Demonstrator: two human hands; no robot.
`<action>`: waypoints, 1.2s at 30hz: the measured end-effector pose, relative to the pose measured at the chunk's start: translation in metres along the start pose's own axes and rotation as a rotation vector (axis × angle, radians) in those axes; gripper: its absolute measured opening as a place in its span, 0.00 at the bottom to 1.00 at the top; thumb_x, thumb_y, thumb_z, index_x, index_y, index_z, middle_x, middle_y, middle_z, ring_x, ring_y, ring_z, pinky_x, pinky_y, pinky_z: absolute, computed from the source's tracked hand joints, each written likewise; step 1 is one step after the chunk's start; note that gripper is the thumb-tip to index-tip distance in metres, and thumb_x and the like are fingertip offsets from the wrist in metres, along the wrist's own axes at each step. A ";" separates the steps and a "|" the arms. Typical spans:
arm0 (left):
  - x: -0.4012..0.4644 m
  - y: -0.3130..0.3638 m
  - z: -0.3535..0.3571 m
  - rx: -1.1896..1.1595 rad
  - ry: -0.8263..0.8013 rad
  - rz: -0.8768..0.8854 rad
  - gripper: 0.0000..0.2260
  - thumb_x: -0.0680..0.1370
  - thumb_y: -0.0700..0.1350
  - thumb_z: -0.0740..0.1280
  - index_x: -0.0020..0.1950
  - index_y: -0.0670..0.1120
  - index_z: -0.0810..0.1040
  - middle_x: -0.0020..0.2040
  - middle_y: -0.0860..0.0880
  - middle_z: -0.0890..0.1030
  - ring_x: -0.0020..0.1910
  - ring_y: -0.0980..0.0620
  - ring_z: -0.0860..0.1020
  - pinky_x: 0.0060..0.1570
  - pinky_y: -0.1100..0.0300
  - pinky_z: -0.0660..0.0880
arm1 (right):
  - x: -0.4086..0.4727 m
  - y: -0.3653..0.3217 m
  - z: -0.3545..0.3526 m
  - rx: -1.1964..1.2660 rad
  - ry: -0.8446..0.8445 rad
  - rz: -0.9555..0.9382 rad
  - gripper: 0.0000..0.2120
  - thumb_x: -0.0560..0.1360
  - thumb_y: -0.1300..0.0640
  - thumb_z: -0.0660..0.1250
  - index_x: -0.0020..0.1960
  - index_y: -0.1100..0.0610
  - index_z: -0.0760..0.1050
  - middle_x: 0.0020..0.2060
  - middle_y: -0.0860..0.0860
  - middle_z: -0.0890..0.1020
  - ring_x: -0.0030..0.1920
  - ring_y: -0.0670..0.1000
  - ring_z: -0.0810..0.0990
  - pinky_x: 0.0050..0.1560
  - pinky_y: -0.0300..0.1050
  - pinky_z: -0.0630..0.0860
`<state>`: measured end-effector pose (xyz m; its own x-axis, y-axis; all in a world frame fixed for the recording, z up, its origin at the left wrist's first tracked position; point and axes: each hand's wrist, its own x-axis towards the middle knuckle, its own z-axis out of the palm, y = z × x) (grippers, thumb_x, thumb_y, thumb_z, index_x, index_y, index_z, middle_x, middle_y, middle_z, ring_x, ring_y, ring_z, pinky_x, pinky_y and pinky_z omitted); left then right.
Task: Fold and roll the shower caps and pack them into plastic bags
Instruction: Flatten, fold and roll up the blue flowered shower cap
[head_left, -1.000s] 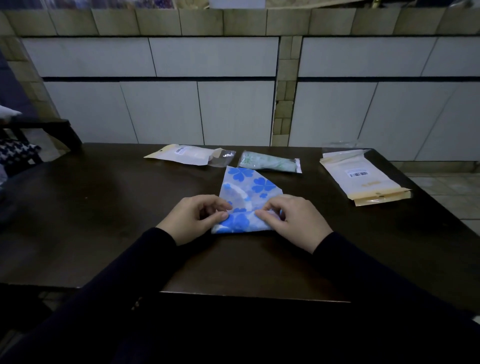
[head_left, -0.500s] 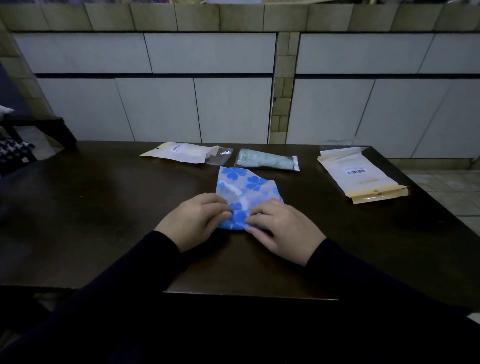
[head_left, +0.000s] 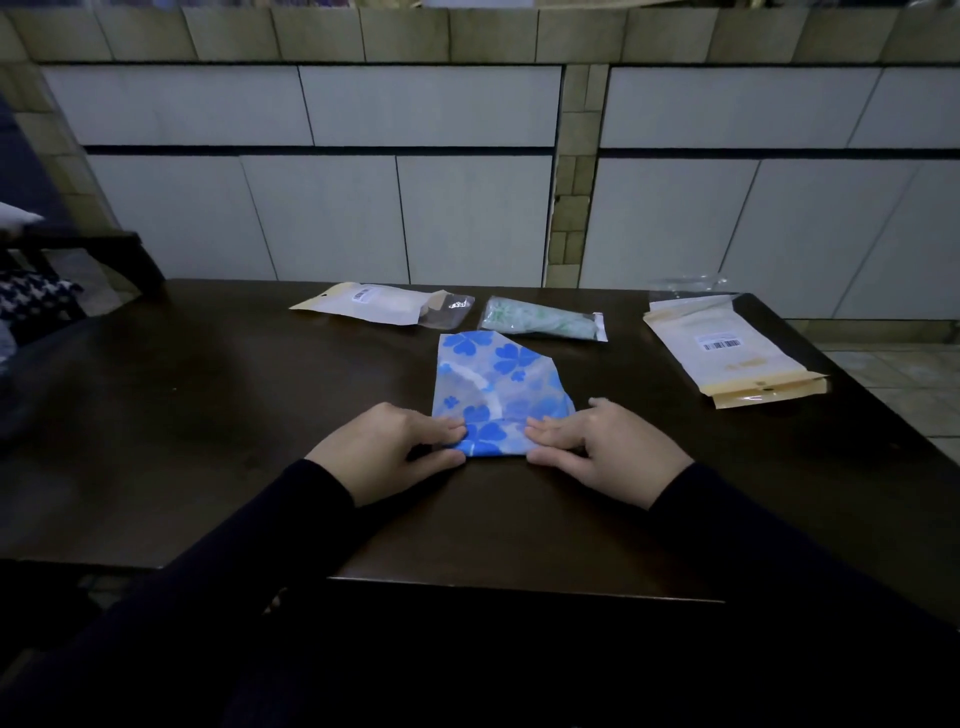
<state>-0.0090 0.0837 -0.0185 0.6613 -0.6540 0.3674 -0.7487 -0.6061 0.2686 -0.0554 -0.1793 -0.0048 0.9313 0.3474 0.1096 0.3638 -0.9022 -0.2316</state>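
Note:
A folded shower cap (head_left: 497, 384), translucent with blue clover prints, lies flat on the dark table (head_left: 208, 415) in front of me. Its near edge is turned over into a narrow roll. My left hand (head_left: 387, 449) pinches the left end of that roll between thumb and fingers. My right hand (head_left: 605, 449) pinches the right end the same way. Behind the cap lies a rolled green shower cap inside a clear plastic bag (head_left: 543, 318). A white plastic bag (head_left: 382, 303) with a clear end lies to its left.
A stack of white and tan plastic bags (head_left: 735, 351) sits at the table's right side, near its edge. A tiled wall stands behind the table. A chair with a patterned cushion (head_left: 31, 299) is at the far left.
Both hands have rolled the cap's near edge away from me, so the flat part is shorter. The hands moved slightly apart to the roll's two ends.

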 end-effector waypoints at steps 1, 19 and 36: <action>0.001 0.001 0.000 0.010 0.023 -0.003 0.15 0.75 0.54 0.70 0.57 0.49 0.83 0.59 0.55 0.81 0.58 0.63 0.77 0.62 0.67 0.71 | 0.001 0.000 -0.001 0.011 0.007 -0.004 0.19 0.77 0.42 0.62 0.66 0.46 0.74 0.65 0.38 0.75 0.66 0.35 0.69 0.74 0.48 0.50; 0.022 0.006 -0.011 -0.217 -0.007 -0.318 0.03 0.77 0.52 0.67 0.46 0.59 0.79 0.42 0.57 0.81 0.44 0.64 0.78 0.47 0.66 0.73 | 0.014 0.002 -0.006 0.396 0.236 0.221 0.10 0.71 0.44 0.72 0.47 0.49 0.85 0.38 0.43 0.84 0.41 0.45 0.80 0.45 0.42 0.78; 0.020 0.015 0.002 0.050 0.023 -0.040 0.25 0.70 0.51 0.53 0.58 0.48 0.82 0.58 0.53 0.82 0.58 0.52 0.79 0.59 0.59 0.75 | 0.028 0.005 0.001 0.154 0.390 0.050 0.07 0.73 0.51 0.72 0.49 0.51 0.81 0.47 0.45 0.77 0.47 0.41 0.74 0.47 0.32 0.71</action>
<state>-0.0070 0.0606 -0.0095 0.6887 -0.6186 0.3781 -0.7182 -0.6537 0.2386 -0.0276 -0.1742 -0.0044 0.8817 0.1551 0.4455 0.3448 -0.8565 -0.3841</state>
